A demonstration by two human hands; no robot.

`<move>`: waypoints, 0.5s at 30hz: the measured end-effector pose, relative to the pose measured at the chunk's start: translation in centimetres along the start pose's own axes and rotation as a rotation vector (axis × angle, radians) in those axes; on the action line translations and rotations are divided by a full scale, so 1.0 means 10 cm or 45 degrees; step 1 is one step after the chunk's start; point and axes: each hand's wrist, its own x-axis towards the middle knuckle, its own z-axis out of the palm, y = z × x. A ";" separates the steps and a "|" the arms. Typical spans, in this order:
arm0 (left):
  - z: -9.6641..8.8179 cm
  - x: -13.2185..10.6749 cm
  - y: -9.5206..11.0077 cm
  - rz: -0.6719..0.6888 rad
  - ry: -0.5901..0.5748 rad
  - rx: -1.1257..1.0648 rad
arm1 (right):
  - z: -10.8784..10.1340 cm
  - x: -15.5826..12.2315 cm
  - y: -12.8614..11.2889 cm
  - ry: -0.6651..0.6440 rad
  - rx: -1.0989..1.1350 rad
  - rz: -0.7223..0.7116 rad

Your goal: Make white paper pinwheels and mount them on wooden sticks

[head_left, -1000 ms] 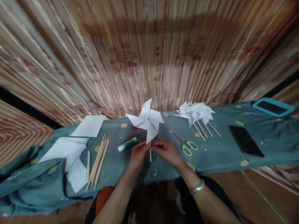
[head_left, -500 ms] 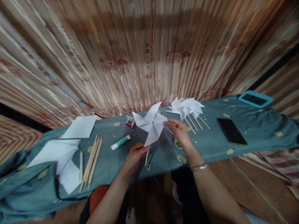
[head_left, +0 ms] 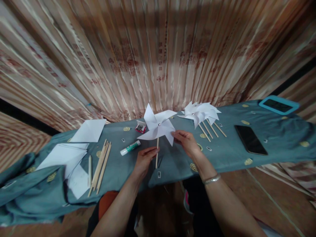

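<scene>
A white paper pinwheel with a small metal pin at its centre is held up over the middle of the table. Its thin wooden stick is pinched between the thumb and fingers of my left hand, below the blades. My right hand is closed at the right-hand blade, its fingertips against the paper edge. Just behind the wheel on the left sits a small red box of pins. A green and white glue stick lies left of my left hand.
Several pinwheels lie overlapped at the back right. Farther right are a black phone and a blue-framed device. On the left lie wooden sticks, a pale pencil-like rod and white paper sheets. A curtain hangs behind.
The pinwheel's blades have turned, and more of its stick shows below them. My right hand has shifted slightly down along with the blade tip. My left hand still grips the stick.
</scene>
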 end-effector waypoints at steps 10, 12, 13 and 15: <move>-0.01 0.02 -0.04 0.065 -0.030 -0.033 | 0.16 -0.11 0.11 -0.200 -0.046 0.083; -0.02 0.02 -0.04 0.066 -0.054 -0.043 | 0.19 -0.12 0.13 -0.220 -0.030 0.112; -0.02 0.02 -0.05 0.068 -0.068 -0.042 | 0.20 -0.13 0.15 -0.226 -0.029 0.117; -0.01 0.02 -0.06 0.075 -0.099 -0.038 | 0.24 -0.14 0.18 -0.239 -0.053 0.112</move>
